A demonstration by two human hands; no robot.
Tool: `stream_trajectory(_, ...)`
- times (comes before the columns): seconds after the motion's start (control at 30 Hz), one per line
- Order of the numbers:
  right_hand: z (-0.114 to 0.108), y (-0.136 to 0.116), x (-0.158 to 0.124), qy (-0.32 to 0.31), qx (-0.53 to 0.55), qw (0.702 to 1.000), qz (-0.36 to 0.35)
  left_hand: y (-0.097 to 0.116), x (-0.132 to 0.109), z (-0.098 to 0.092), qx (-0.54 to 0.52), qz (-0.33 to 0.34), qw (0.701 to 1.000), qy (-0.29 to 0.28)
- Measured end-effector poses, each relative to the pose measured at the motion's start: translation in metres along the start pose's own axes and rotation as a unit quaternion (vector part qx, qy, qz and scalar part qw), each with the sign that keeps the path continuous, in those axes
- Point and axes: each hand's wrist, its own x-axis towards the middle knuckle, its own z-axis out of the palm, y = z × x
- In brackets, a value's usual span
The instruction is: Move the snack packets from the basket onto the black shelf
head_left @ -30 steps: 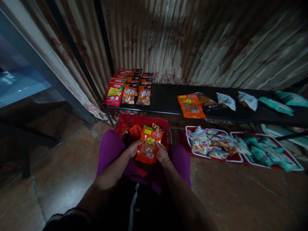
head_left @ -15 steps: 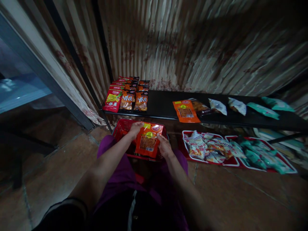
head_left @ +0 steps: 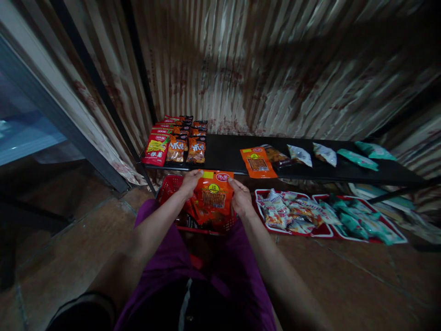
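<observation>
An orange snack bag [head_left: 214, 196] is stretched upright between my two hands. My left hand [head_left: 191, 182] pinches its upper left corner, and my right hand [head_left: 240, 196] grips the upper right corner. Under the bag stands a red plastic basket [head_left: 168, 188] between my knees, with more orange and dark packets in it, partly hidden by the bag and my arm. On the black shelf [head_left: 223, 149] just beyond lies a similar orange bag [head_left: 258, 163], overlapping a dark brown packet [head_left: 276, 157].
Red packets [head_left: 156, 149] and orange-brown snack bags [head_left: 197, 151] stand in rows at the shelf's left end. White bags [head_left: 300, 155] and green bags [head_left: 358, 159] lie farther right. Two more red baskets [head_left: 322, 236] filled with bags sit on the floor. A dark shelf post [head_left: 138, 59] rises at left.
Both hands have raised the orange bag slightly and tipped it more upright, uncovering packets in the basket below. The view has shifted a little, so the shelf appears lower and farther left.
</observation>
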Motion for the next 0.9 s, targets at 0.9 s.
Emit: stream_trajectory(0.9, 0.01, -0.013, -0.003, -0.01, -0.026, 0.996, 0.09, -0.008, -0.031, -0.028, -0.015, 0.027, 0.998, -0.049)
